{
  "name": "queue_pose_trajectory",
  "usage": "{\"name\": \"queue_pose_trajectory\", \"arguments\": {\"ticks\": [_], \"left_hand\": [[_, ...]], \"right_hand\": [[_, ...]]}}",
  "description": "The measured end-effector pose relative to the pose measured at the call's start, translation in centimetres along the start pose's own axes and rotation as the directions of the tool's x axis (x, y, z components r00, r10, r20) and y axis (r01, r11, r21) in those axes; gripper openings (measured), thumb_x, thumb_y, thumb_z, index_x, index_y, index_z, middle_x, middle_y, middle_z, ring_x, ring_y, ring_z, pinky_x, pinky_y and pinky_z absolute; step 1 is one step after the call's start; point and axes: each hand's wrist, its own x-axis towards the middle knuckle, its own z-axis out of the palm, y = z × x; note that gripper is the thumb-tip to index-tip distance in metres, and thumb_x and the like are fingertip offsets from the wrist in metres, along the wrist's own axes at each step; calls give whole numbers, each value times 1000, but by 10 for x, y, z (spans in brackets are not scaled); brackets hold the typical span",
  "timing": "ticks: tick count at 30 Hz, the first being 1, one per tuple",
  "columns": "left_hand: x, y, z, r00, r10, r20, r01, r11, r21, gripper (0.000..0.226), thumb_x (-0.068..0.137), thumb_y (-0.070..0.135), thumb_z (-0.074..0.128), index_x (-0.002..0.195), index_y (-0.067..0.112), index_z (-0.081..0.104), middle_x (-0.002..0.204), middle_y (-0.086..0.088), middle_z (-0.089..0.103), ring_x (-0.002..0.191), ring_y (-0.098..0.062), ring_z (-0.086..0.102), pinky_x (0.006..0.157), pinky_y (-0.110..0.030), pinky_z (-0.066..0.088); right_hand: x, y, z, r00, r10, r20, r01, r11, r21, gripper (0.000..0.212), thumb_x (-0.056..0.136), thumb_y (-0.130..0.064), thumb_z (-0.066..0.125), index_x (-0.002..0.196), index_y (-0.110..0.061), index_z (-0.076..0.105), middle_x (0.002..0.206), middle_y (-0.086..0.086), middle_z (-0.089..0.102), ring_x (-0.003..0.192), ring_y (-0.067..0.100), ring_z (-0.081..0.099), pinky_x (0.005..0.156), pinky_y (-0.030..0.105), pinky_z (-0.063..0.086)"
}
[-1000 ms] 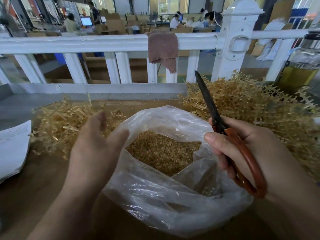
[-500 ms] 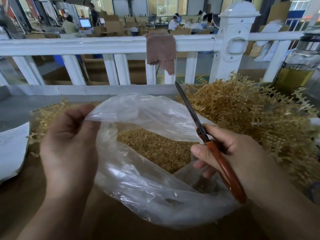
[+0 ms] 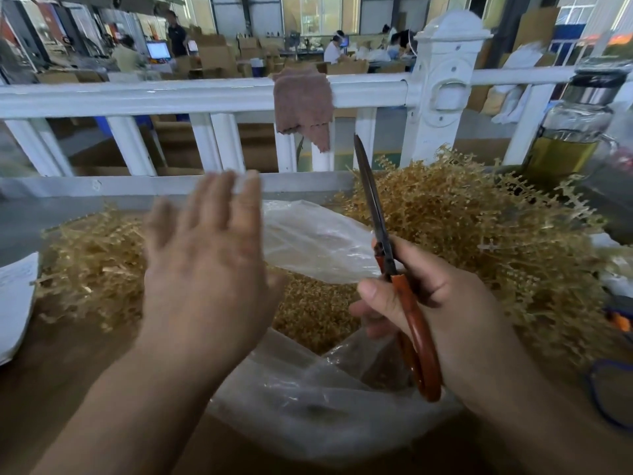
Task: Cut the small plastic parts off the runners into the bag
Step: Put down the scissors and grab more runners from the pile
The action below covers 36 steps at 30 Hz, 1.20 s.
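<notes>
A clear plastic bag (image 3: 318, 399) lies open on the table in front of me, with a heap of small tan cut parts (image 3: 311, 313) inside. My right hand (image 3: 442, 317) grips orange-handled scissors (image 3: 411, 323) over the bag's right side, blades closed and pointing up. My left hand (image 3: 205, 265) hovers blurred above the bag's left edge, fingers straight and spread, holding nothing. A tall pile of tan runners with parts (image 3: 486, 241) sits to the right; a lower pile of runners (image 3: 92, 262) lies to the left.
A white railing (image 3: 171, 97) with a brown cloth (image 3: 303, 104) draped over it runs behind the table. A glass jar with yellow liquid (image 3: 575, 132) stands at the far right. White paper (image 3: 13, 303) lies at the left edge. People work in the background.
My left hand let go of the bag's rim and rose, opening flat. The bag's far flap dropped back. The scissors turned more upright in my right hand.
</notes>
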Motion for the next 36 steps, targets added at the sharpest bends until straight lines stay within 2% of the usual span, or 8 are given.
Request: {"name": "queue_pose_trajectory", "arguments": {"ticks": [2,4,7,11,20,25,30,36], "left_hand": [[22,21,5,966,96,239,-128,985,119,105,90,53,62,155,28,-16,171,-4,8,158,-26,8,125,-61,3],[39,32,12,936,137,324,-192,971,145,73,96,41,60,157,31,20,158,-2,43,148,-25,36,124,-59,6],[59,31,20,985,168,32,-170,980,104,17,100,23,53,112,27,65,94,4,65,91,-23,63,105,-46,34],[100,29,6,956,-59,-288,7,984,-179,22,102,18,47,93,13,66,76,-3,57,65,-25,47,85,-44,37],[49,11,-30,969,18,-246,-102,937,-335,23,98,26,59,115,14,70,112,-6,66,89,-25,62,68,-30,41],[-21,0,-31,968,250,21,-217,878,-426,33,92,51,47,97,32,73,94,14,71,56,7,44,58,-22,44],[-47,-24,-23,933,347,96,-297,893,-338,39,91,47,45,112,30,74,110,11,75,91,-5,68,75,-33,55],[-53,-21,-20,873,416,253,-378,907,-187,33,85,52,43,73,37,70,69,19,65,66,-11,68,69,-41,56]], "right_hand": [[-2,-4,1,1000,-2,0,2,998,61,37,82,-41,68,117,-51,63,90,-8,77,80,11,75,65,26,61],[-3,-10,2,1000,16,3,-16,990,141,37,81,-38,68,118,-44,64,87,-3,77,78,13,75,63,21,58],[-4,-10,4,1000,-6,8,4,982,187,32,86,-38,71,117,-45,64,87,1,77,81,15,75,70,21,58],[-4,-4,7,999,-28,-36,33,989,143,39,81,-46,71,117,-58,60,91,-2,75,88,12,74,78,30,61],[-5,-11,-2,996,-80,-29,72,975,-212,36,73,-70,56,107,-72,46,85,-15,70,74,1,69,66,30,60],[-1,-17,-19,999,0,-41,-23,828,-560,56,75,-62,68,120,-69,37,88,-40,64,83,-16,60,65,2,45],[-5,-12,-10,999,18,50,30,597,-802,41,92,-53,54,130,-50,41,92,-22,58,76,-3,47,55,7,27],[-5,4,-2,997,62,43,4,523,-853,39,95,-48,50,132,-41,43,108,-14,63,88,6,54,70,20,38]]}}
